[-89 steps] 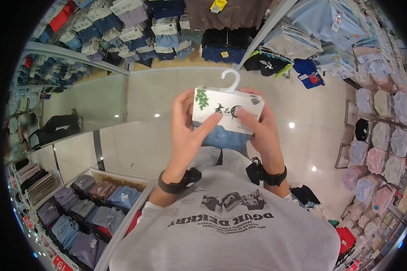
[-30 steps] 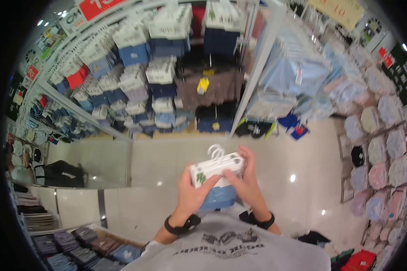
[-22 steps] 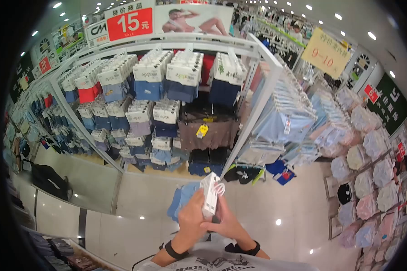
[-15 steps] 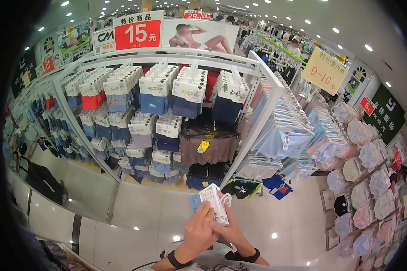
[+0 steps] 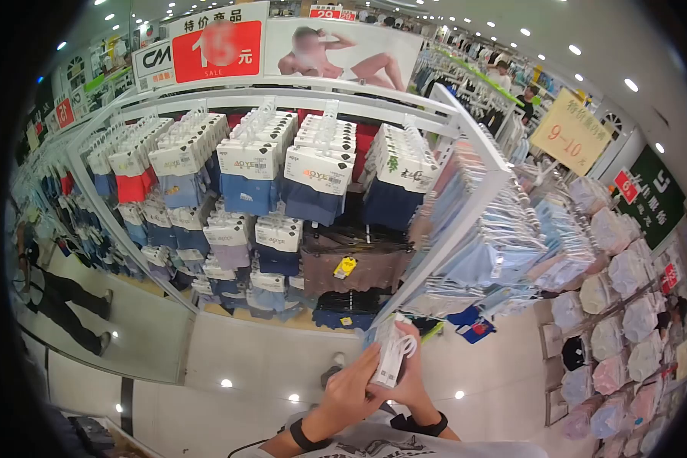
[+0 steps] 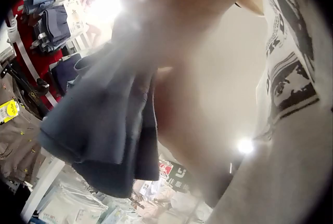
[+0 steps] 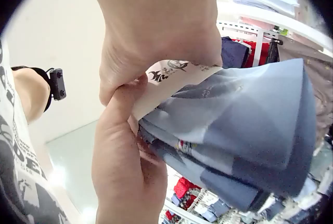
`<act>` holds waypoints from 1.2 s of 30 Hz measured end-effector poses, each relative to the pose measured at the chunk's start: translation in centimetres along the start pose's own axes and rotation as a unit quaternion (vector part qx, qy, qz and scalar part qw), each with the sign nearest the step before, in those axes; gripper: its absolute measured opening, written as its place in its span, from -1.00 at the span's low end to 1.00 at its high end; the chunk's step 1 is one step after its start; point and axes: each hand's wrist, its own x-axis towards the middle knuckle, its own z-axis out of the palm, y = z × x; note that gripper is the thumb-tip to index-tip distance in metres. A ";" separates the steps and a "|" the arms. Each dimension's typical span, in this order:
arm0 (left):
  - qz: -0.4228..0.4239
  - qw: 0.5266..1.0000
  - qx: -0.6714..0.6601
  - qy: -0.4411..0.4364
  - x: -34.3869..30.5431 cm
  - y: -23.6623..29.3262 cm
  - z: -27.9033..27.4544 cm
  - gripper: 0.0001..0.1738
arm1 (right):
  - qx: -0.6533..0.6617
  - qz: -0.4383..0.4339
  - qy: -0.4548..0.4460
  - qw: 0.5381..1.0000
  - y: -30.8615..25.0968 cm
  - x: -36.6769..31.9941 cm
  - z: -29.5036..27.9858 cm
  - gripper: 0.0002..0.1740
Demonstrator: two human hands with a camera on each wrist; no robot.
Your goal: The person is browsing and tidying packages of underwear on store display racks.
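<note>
Both hands are on one pack (image 5: 391,357), held low in front of the rack (image 5: 466,153), just short of its bottom rows.
- Left hand (image 5: 349,393): closed grip on the pack. In the right wrist view its thumb (image 7: 125,109) presses up against the card header (image 7: 169,73).
- Right hand (image 5: 416,380): fingers (image 7: 156,37) are curled over the top of the same header, clamping it from the other side. Judgement: the header is the only stiff part, so that's where both grips go.
- The white hook (image 5: 406,345) sticks out above the fingers, uncovered.
- The blue fabric (image 7: 244,141) hangs loose off the header with nothing supporting it. The left wrist view is blurred and shows only the dark cloth (image 6: 104,130).
- The pack is turned edge-on to the head camera, face roughly toward the rack.

Further out:
- Floor (image 5: 259,359) under the rack is glossy pale tile.
- Hanging packs (image 5: 320,172) sit in rows on the rack's pegs, hung by their hooks so the headers face out.
- Left of the rack, a person (image 5: 61,294) stands in the aisle.
- Right of the rack, pastel packets (image 5: 626,305) hang on a wall.
- Above the rack is a red sale sign (image 5: 214,49); up and to its right, a yellow sign (image 5: 571,131).
</note>
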 end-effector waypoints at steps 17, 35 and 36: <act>-0.113 0.968 -0.178 -0.133 25.2 -8.3 3.3 -0.28 | -0.005 -0.157 0.189 0.969 1.1 22.0 -7.0 0.22; -0.207 0.943 -0.250 -0.074 27.4 -16.3 6.5 -0.34 | -0.291 -0.132 0.213 0.923 1.3 27.0 -5.8 -0.36; -0.187 0.957 -0.212 -0.062 27.3 -16.7 6.7 -0.34 | -0.292 -0.134 0.212 0.923 1.3 27.1 -5.8 -0.35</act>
